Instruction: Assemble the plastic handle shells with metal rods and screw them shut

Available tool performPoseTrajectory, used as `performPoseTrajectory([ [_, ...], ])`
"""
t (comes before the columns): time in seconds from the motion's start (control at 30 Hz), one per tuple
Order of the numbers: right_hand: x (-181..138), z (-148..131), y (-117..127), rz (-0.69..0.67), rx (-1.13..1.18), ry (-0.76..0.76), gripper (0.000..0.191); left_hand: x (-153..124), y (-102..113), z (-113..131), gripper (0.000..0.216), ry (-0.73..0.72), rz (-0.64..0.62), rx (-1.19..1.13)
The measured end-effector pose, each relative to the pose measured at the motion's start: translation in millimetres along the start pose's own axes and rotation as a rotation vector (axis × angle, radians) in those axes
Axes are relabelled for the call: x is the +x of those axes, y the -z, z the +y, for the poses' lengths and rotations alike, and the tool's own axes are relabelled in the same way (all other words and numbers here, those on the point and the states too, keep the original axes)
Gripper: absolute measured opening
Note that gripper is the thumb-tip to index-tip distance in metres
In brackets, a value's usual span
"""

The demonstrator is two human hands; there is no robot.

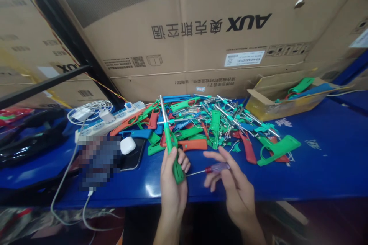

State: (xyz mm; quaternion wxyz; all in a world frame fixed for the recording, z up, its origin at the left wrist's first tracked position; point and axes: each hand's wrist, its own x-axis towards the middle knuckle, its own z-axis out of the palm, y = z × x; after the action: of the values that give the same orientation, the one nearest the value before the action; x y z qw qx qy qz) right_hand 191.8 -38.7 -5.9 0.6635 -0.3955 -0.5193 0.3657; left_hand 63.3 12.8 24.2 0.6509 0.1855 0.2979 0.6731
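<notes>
Green plastic is filling the L hand: it's gripping a long-nosed lighter by the lower handle, thumb pressing along the near face and fingers wrapping the far side. The lighter's metal nose is pointing up & away, toward the pile of parts; the handle end is sitting low, nr the table's front edge. The R hand is holding a screwdriver by its purplish grip, fairly loosely, b/w thumb & fingers w/ a couple of fingers stretching out. The shaft is pointing left at the lower handle; can't tell if the tip is touching it, as the end's too thin & blurry.

Step in hand, prob.: screwdriver work on the handle shell. Can't tell if both shell halves are there, & no screw is showing clearly. Next move is prob. calling for a firm L grip, the tip lining up squarely w/ its spot on the handle, then a tighter R hold for turning; a loose hold is risking a slip into the L fingers.

Beyond the hands, the pile is spreading over the blue table: coloured shells, metal tubes, wires, etc. An orange handle is lying just past the L fingers. A cardboard box w/ more coloured pcs is standing at the right rear; a power strip is lying at the left.
</notes>
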Motion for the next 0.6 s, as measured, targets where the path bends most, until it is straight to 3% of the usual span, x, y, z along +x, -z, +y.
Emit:
performPoseTrajectory([
  [0.07,0.7,-1.8,0.6,-0.021,0.011,-0.018,0.040,-0.1,0.0,0.3,0.028,0.001,-0.001,0.000],
  [0.27,2.8,-0.9,0.7,0.060,-0.190,0.120,0.024,-0.4,0.2,-0.3,0.032,-0.036,0.055,0.000],
  [0.43,-0.8,-0.7,-2.2,-0.066,-0.022,-0.003,0.041,1.4,1.0,1.1,0.033,-0.014,0.056,-0.014],
  [0.6,-0.6,0.9,1.0,-0.064,-0.080,-0.022,0.034,0.7,0.9,1.8,0.030,-0.009,0.052,-0.020],
])
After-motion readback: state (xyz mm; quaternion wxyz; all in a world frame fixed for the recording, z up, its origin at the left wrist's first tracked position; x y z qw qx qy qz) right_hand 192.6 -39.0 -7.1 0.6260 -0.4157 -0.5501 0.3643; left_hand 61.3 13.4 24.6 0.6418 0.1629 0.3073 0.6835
